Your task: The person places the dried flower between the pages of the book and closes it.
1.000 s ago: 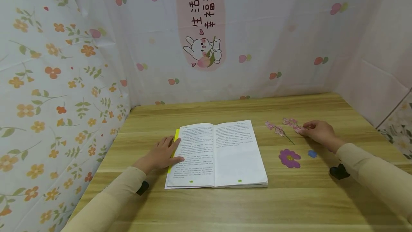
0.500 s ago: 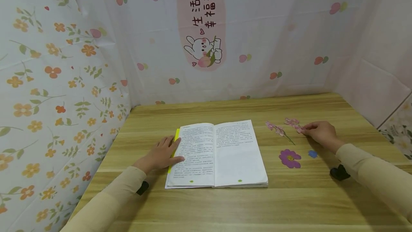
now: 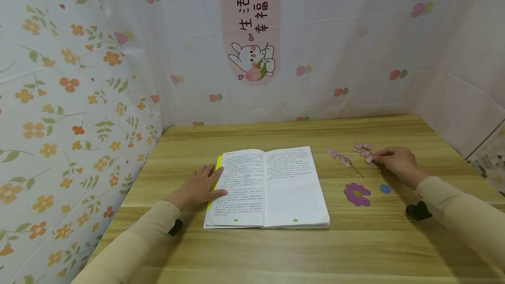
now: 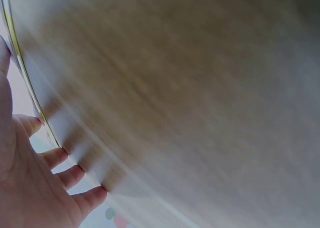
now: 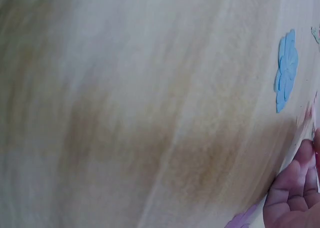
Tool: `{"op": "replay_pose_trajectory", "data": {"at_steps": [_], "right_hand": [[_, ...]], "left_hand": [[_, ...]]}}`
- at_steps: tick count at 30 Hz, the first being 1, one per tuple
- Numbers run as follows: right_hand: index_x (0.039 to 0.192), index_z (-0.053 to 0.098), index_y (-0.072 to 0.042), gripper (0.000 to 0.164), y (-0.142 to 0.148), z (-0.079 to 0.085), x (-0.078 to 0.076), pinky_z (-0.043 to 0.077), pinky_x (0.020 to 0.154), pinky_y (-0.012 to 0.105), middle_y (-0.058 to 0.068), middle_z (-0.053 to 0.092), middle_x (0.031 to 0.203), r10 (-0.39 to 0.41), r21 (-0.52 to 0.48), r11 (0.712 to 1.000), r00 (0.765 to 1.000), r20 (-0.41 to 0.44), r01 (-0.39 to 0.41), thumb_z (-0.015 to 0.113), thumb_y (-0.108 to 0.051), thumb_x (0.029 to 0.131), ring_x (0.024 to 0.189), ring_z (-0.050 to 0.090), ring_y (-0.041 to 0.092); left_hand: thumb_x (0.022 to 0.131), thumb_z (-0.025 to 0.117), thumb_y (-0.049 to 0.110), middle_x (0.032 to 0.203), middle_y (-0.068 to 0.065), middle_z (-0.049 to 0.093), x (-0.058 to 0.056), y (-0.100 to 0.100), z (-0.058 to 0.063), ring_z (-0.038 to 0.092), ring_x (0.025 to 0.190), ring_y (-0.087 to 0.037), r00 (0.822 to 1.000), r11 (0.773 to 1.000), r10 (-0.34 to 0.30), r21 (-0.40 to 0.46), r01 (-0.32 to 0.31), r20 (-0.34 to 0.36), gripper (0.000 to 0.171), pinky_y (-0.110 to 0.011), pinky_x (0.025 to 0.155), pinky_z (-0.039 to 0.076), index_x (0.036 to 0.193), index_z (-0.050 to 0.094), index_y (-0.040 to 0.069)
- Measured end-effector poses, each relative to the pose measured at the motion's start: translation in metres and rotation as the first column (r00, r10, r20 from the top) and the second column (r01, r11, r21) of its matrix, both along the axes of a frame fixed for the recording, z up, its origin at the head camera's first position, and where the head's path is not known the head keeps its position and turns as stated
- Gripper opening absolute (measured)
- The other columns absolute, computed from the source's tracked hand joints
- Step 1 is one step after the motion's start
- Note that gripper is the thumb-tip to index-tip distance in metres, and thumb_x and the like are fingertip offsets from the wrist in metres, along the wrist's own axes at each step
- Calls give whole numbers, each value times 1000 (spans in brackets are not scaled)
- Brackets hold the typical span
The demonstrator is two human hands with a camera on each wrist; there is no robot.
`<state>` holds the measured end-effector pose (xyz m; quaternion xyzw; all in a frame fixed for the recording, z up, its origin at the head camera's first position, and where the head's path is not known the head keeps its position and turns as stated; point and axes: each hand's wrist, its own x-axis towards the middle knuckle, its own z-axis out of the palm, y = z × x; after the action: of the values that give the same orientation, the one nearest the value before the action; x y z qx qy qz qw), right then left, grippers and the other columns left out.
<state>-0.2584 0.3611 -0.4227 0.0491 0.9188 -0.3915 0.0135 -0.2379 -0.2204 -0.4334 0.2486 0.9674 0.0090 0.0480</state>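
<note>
An open book point(image 3: 292, 200) with printed pages lies on the wooden table. My left hand point(image 3: 197, 187) rests at its left edge, thumb over the page and the other fingers spread on the table beside the yellow cover strip point(image 3: 216, 176). In the left wrist view the left hand point(image 4: 45, 183) has its fingertips against the tabletop. To the right, my right hand point(image 3: 400, 163) pinches the lower end of a pink flower sprig point(image 3: 364, 151) between thumb and fingertips. The right wrist view shows the right hand point(image 5: 292, 193) at the frame's edge, the sprig mostly hidden there.
A second pink flower sprig point(image 3: 342, 159) with a green stem lies left of the held one. Nearer are a flat purple flower point(image 3: 357, 194) and a small blue flower point(image 3: 385, 189). Patterned cloth point(image 3: 315, 47) hangs behind the table and at its left side.
My right fingertips have closed on the end of the pink sprig, which has shifted very slightly. The left hand stays at the book, and the head view has moved a little.
</note>
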Motion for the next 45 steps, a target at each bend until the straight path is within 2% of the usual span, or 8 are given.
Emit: {"op": "replay_pose_trajectory", "data": {"at_steps": [5, 12, 21, 25, 29, 33, 37, 45], "right_hand": [[120, 61, 5, 49, -2, 5, 0, 44, 81, 42, 23, 57, 120, -10, -63, 998, 999, 41, 12, 55, -40, 99, 106, 52, 36], [132, 52, 2, 57, -15, 19, -3, 51, 78, 29, 6, 61, 114, 7, -183, 983, 998, 66, 5, 57, -42, 97, 91, 60, 11], [138, 44, 6, 64, -52, 30, -7, 50, 88, 36, -6, 60, 109, 115, -326, 941, 991, 63, -88, 60, -40, 96, 94, 60, 4], [139, 41, 10, 59, -75, 39, -1, 52, 84, 31, -8, 63, 102, 160, -425, 899, 983, 95, -105, 61, -29, 98, 89, 62, 5], [135, 45, 8, 50, -101, 47, 6, 52, 80, 28, -3, 64, 99, 208, -523, 846, 968, 140, -106, 62, -20, 98, 90, 63, 11], [130, 49, 4, 44, -126, 53, 13, 52, 80, 27, -2, 63, 101, 260, -563, 818, 948, 182, -116, 64, -21, 96, 93, 61, 14], [129, 52, 4, 42, -152, 52, 17, 52, 75, 25, -1, 64, 103, 312, -600, 788, 928, 201, -135, 64, -19, 96, 90, 61, 13], [122, 59, 1, 32, -198, 33, 23, 51, 69, 26, 0, 65, 96, 359, -598, 786, 904, 233, -158, 63, -16, 95, 84, 62, 12]], "left_hand": [[92, 49, 65, 149, -25, 30, -1, 1, 0, 31, 135, -43, 1000, 1000, -1, -5, 1, 2, 86, -60, 102, 30, 153, 30, 7], [92, 50, 63, 150, -25, 29, 0, 1, 2, 30, 135, -43, 1000, 1000, 9, -12, -9, 15, 85, -60, 102, 31, 153, 30, 7], [93, 50, 63, 149, -25, 29, 1, 0, 2, 30, 135, -43, 1000, 1000, 9, -6, -9, 18, 84, -59, 102, 31, 153, 31, 7], [92, 49, 64, 150, -25, 29, 1, 0, 1, 30, 135, -42, 1000, 1000, 13, -4, -13, 19, 85, -59, 103, 30, 153, 30, 7], [92, 49, 65, 150, -25, 29, 0, 0, 2, 30, 136, -42, 1000, 1000, 12, 1, -12, 19, 85, -59, 104, 30, 153, 30, 8], [92, 49, 64, 151, -25, 28, 0, 1, 3, 28, 136, -43, 999, 1000, 16, 2, -16, 32, 85, -58, 105, 28, 153, 29, 8], [92, 49, 64, 151, -25, 27, 0, 0, 4, 28, 137, -43, 999, 1000, 18, -4, -18, 40, 85, -59, 105, 28, 154, 28, 9], [92, 48, 65, 151, -25, 27, 0, 0, 4, 27, 137, -43, 999, 1000, 10, -1, -10, 37, 85, -59, 104, 29, 153, 29, 8]]}}
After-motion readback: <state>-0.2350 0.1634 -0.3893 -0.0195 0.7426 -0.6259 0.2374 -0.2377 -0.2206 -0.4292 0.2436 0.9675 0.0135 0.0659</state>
